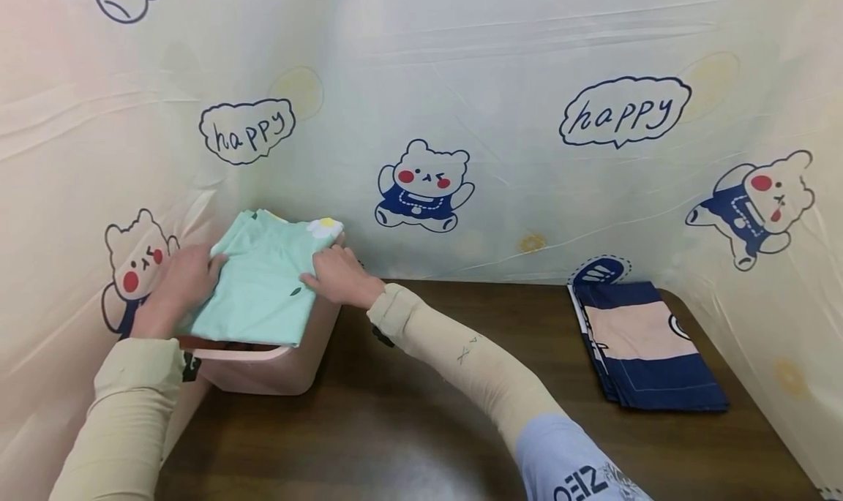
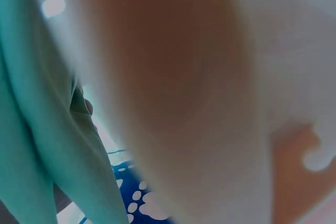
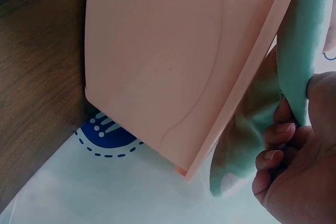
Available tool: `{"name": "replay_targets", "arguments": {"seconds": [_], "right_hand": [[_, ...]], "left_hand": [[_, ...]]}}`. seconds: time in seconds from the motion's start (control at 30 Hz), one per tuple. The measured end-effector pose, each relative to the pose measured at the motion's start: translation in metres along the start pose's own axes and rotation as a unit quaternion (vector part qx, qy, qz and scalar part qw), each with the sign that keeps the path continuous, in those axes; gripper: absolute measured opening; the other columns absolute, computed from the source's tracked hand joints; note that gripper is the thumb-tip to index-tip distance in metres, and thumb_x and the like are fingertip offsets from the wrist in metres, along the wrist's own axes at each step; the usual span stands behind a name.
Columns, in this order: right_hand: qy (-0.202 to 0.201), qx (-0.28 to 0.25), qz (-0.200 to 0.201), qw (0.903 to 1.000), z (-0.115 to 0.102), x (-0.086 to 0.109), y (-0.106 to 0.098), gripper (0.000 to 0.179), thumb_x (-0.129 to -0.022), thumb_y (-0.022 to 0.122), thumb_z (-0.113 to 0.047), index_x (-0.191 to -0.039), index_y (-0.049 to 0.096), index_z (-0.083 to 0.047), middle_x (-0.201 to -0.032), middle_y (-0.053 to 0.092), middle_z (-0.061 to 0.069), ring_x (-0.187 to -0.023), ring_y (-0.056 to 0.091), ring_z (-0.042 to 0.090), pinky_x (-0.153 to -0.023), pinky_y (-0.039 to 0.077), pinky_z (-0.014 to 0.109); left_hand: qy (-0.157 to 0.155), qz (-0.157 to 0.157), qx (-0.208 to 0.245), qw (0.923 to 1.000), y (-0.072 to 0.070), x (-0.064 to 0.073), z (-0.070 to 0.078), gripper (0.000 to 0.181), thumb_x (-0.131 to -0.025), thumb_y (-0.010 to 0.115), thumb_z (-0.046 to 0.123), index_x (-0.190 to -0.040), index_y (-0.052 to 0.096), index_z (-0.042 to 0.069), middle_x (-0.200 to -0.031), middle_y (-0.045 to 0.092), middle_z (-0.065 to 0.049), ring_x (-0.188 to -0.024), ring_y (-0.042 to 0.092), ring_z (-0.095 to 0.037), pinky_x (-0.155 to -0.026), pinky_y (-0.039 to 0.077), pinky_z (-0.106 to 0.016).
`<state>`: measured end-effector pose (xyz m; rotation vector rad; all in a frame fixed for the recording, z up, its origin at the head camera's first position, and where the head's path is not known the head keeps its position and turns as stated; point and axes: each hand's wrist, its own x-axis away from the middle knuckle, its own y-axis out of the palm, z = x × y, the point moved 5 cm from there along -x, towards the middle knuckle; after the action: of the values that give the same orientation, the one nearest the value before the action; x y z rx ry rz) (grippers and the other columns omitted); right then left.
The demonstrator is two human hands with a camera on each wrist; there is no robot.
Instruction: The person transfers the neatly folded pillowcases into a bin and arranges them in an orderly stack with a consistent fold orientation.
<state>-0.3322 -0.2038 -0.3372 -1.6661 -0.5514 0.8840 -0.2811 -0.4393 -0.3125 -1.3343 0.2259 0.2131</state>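
Note:
A folded mint-green cloth (image 1: 257,281) with a white and yellow flower print lies over the mouth of a pink plastic bin (image 1: 276,369). My left hand (image 1: 187,281) holds its left edge, thumb on top; the fingers beneath are hidden. At the opposite edge, my right hand (image 1: 342,274) pinches the fabric between thumb and curled fingers. From the right wrist, the cloth (image 3: 296,51) hangs just beyond the rim of the bin (image 3: 157,51). A blurred close shape fills much of the left wrist view, beside folds of the green cloth (image 2: 68,129).
On the right of the brown wooden table (image 1: 421,413) lies a folded navy and peach cloth (image 1: 645,340). A pale printed curtain (image 1: 500,194) hangs behind and along both sides, close to the bin's left.

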Motion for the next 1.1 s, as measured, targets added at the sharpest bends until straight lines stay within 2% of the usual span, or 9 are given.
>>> {"name": "replay_targets", "arguments": {"seconds": [0.3,0.47,0.67,0.87,1.1], "right_hand": [[-0.011,0.005,0.000,0.9999,-0.004,-0.009,0.003,0.041,-0.106,0.051,-0.038,-0.073,0.052,-0.015,-0.066,0.049,-0.003,-0.064,0.051,0.013,-0.062,0.036,0.027],[-0.013,0.016,-0.004,0.9998,-0.006,-0.014,0.004,0.043,-0.107,0.050,-0.037,-0.069,0.049,-0.016,-0.063,0.045,-0.005,-0.062,0.050,0.011,-0.060,0.033,0.024],[-0.022,0.026,-0.004,0.9994,-0.007,-0.016,0.007,0.046,-0.107,0.049,-0.034,-0.065,0.047,-0.016,-0.059,0.041,-0.004,-0.059,0.047,0.014,-0.056,0.031,0.026],[-0.020,0.013,-0.002,0.9997,-0.009,-0.017,0.011,0.046,-0.106,0.051,-0.034,-0.064,0.047,-0.016,-0.060,0.044,-0.004,-0.061,0.049,0.014,-0.060,0.035,0.027],[-0.011,0.021,-0.002,0.9997,-0.011,-0.016,0.016,0.045,-0.106,0.051,-0.035,-0.065,0.049,-0.017,-0.060,0.045,-0.005,-0.063,0.052,0.013,-0.062,0.037,0.027]], "left_hand": [[-0.005,-0.003,0.001,1.0000,0.000,0.000,-0.009,0.028,-0.106,0.049,0.018,-0.102,0.052,-0.009,-0.082,0.051,-0.022,-0.076,0.048,-0.039,-0.069,0.035,-0.048],[-0.004,0.000,-0.002,1.0000,-0.001,-0.001,-0.011,0.027,-0.107,0.047,0.018,-0.098,0.052,-0.008,-0.081,0.050,-0.021,-0.076,0.048,-0.038,-0.069,0.034,-0.048],[-0.009,-0.014,-0.004,0.9998,0.002,-0.002,-0.015,0.030,-0.107,0.045,0.018,-0.090,0.051,-0.005,-0.074,0.046,-0.016,-0.071,0.046,-0.034,-0.067,0.031,-0.044],[-0.012,-0.038,-0.001,0.9992,0.004,-0.003,-0.017,0.031,-0.108,0.042,0.019,-0.092,0.051,-0.006,-0.075,0.047,-0.016,-0.072,0.047,-0.035,-0.068,0.032,-0.045],[-0.003,-0.036,0.001,0.9994,0.005,-0.003,-0.017,0.030,-0.107,0.044,0.017,-0.094,0.052,-0.008,-0.076,0.049,-0.018,-0.073,0.048,-0.036,-0.068,0.034,-0.046]]}}
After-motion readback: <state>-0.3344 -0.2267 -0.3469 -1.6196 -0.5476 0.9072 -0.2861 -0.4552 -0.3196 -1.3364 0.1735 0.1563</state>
